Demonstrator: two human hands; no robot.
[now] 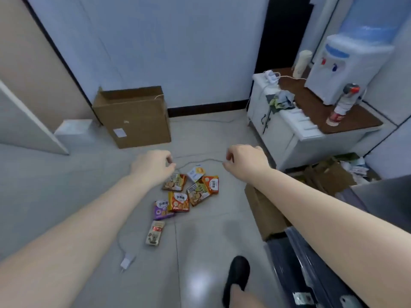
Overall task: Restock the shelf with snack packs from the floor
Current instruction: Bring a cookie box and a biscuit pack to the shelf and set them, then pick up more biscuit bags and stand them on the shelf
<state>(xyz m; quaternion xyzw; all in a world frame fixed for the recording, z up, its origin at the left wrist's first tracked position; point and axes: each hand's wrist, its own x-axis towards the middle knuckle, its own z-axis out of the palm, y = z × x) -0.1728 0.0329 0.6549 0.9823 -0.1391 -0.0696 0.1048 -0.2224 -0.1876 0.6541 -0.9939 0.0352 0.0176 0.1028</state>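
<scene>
I have both arms stretched forward over the floor (200, 252). My left hand (153, 166) hangs above the upper left of the snack packs (184, 196), its grip loosely curled, thumb and forefinger close together, holding nothing. My right hand (245, 160) sits well apart from the left, further right, grip likewise loosely curled and empty.

The packs lie in a loose cluster on the tiles between and below my hands, none in hand. I count a white-and-yellow pack (195, 173) at the top, an orange one (211, 184) to its right, and two brown-toned packs (174, 182) beside and under them. A red-and-yellow pack (179, 202) overlaps a purple pack (162, 210). A beige pack (155, 232) lies apart, nearest me.

A grey cable (200, 161) runs across the floor past the cluster to a white plug (126, 262). An open cardboard box (133, 116) stands against the far wall. To the right, a white cabinet (289, 134) with a brown surface (322, 114) carries a water dispenser (347, 65) and a bottle (342, 105). My black shoe (236, 278) shows at the bottom.
</scene>
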